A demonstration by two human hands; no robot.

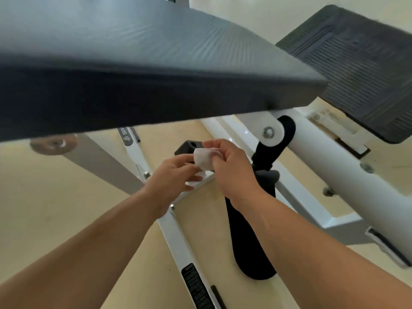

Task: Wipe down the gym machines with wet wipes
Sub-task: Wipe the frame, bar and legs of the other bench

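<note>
Both the left hand (171, 176) and right hand (230, 167) pinch one white wipe (203, 160).
Fingers hide part of it; the big dark pad (133, 63) covers the white frame (176, 230) top.

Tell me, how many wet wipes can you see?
1. The wet wipe is pinched between the left hand and right hand, above the white frame. Others may be hidden.

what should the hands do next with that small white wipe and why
Probably lower the small white folded wet wipe onto the white metal frame bar just beneath and start rubbing. The left hand and right hand both pinch it between them, so it looks ready, and it seems to be wiping nothing yet.
</note>
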